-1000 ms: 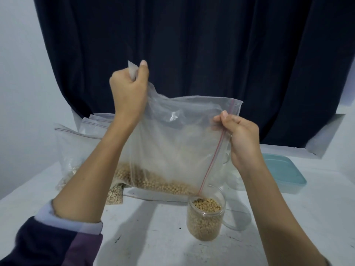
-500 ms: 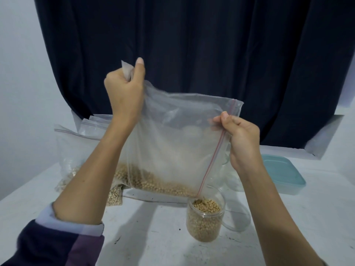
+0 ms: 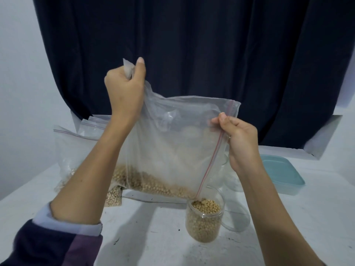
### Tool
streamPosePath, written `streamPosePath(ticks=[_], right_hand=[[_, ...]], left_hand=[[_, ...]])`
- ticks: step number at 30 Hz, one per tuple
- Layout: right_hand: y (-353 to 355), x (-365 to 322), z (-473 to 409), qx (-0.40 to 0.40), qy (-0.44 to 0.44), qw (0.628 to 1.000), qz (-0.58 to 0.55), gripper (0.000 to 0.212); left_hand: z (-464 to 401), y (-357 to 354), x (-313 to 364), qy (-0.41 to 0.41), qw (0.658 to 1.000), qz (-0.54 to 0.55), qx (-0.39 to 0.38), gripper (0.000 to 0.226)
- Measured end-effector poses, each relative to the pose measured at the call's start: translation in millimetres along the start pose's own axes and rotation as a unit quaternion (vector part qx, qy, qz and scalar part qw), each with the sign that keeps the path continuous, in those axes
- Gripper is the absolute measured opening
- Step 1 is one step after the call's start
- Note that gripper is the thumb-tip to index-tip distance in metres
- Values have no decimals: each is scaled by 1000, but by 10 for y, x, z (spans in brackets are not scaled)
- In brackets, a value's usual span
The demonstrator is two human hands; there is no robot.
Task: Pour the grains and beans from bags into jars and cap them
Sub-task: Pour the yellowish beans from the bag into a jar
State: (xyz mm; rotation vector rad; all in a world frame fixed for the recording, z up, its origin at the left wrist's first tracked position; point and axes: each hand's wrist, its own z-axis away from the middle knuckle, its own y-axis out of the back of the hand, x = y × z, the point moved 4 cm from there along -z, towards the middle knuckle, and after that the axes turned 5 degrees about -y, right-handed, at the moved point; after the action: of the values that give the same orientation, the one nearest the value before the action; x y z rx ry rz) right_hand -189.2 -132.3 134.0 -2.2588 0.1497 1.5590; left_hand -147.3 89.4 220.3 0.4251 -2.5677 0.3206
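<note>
While tilted, bag (image 3: 172, 150) over jar (image 3: 204, 220) (beans (image 3: 153, 186))

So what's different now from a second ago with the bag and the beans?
The left hand lifted its corner of the bag a little higher, so the beans slid toward the jar. The right hand stayed pinching the zip edge; the jar stayed put.

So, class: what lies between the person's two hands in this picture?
In the head view, the clear zip bag stretches between the left hand and the right hand. Beans sit along its lower edge, its bottom corner over the jar.
</note>
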Motion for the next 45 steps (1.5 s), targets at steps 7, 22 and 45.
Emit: streamPosePath(ticks=[7,22,45], right_hand=[[-17,10,14,7,-14,1000,-4,22],[-23,15,12,2,-9,1000,15,22],[34,26,11,18,-2,1000,-9,21]], left_hand=[[-3,9,-15,8,1000,-6,0,56],[12,-29,-21,8,1000,-7,-1,56],[32,-17,-25,1,1000,-14,2,54]])
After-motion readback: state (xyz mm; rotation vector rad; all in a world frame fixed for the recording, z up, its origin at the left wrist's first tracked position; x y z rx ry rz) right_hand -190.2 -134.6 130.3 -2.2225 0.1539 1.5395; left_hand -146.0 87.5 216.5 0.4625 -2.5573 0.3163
